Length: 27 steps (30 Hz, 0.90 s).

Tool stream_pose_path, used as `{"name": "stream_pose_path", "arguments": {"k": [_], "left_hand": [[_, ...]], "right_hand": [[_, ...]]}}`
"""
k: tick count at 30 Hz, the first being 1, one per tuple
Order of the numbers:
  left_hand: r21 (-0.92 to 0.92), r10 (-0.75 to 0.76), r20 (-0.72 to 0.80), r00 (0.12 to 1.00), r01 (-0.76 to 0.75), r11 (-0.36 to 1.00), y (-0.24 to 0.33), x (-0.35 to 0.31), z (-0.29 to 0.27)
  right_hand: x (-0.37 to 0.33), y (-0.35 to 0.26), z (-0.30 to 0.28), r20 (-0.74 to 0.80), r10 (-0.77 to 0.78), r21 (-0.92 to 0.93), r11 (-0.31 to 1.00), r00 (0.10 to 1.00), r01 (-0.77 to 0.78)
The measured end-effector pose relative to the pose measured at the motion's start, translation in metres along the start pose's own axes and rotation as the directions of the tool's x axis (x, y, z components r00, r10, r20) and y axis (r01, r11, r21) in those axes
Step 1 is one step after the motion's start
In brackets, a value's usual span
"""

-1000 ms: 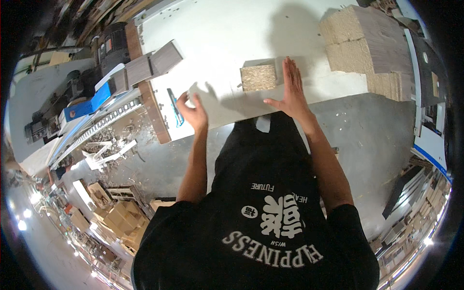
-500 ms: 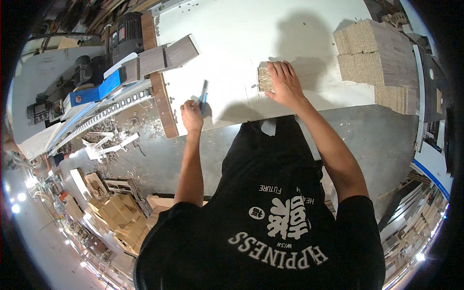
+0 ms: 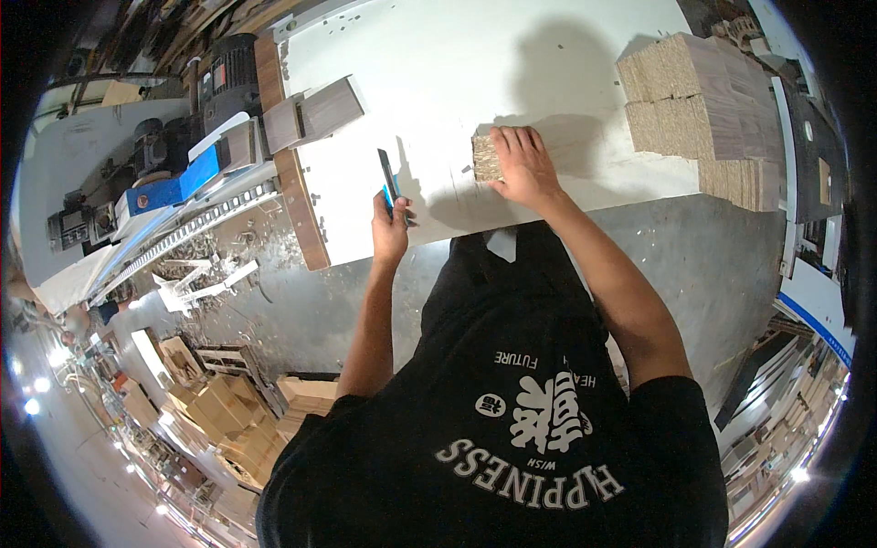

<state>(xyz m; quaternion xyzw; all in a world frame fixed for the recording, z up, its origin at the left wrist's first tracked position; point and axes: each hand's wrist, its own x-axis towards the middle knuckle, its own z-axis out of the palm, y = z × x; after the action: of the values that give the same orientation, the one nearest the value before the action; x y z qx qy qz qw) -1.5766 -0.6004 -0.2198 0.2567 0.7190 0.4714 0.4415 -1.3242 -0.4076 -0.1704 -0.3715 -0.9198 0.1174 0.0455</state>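
My left hand (image 3: 390, 228) is closed around the blue handle of a slim tool (image 3: 385, 169) with a long, flat, dark blade. I cannot tell whether it is a file or a knife. The blade points away from me over the near part of the white worktable (image 3: 438, 82). To its right, my right hand (image 3: 527, 169) wraps over a small block of particleboard (image 3: 486, 159), fingers across the top and thumb at the near side. The block's rough, tan cut edge faces left toward the tool; most of the rest is under my palm.
Stacked wood-grain particleboard pieces (image 3: 671, 100) stand at the table's right end. Two grey boards (image 3: 320, 113) lie across its brown left edge (image 3: 300, 205). Beyond that are a machine with a dark motor (image 3: 228, 73) and a blue guard (image 3: 183, 178). Cardboard boxes (image 3: 224, 411) stand behind on the left.
My left hand has moved right, nearer the particleboard block, with the tool in it. My right hand stays on the block. The whole view has shifted slightly.
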Motion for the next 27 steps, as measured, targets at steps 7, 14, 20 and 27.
{"name": "stream_pose_path", "arguments": {"k": [7, 14, 20, 27], "left_hand": [[-0.082, 0.008, 0.088, 0.996, 0.000, 0.997, 0.038, -0.003, 0.048], [-0.086, 0.008, 0.038, 0.999, -0.005, 0.996, 0.048, 0.009, 0.078], [0.099, 0.108, -0.009, 0.994, -0.107, 0.989, 0.063, 0.041, 0.088], [0.153, 0.155, 0.148, 0.977, -0.178, 0.972, 0.069, 0.057, 0.131]], "right_hand": [[0.002, -0.002, -0.003, 0.042, 0.008, 0.004, 1.000, 0.999, -0.009], [0.005, -0.002, -0.005, 0.090, 0.019, 0.006, 1.000, 0.996, -0.020], [0.004, -0.001, -0.004, 0.082, 0.022, 0.031, 0.999, 0.996, -0.025], [0.001, 0.005, 0.002, 0.007, 0.007, 0.055, 0.998, 1.000, -0.007]]}}
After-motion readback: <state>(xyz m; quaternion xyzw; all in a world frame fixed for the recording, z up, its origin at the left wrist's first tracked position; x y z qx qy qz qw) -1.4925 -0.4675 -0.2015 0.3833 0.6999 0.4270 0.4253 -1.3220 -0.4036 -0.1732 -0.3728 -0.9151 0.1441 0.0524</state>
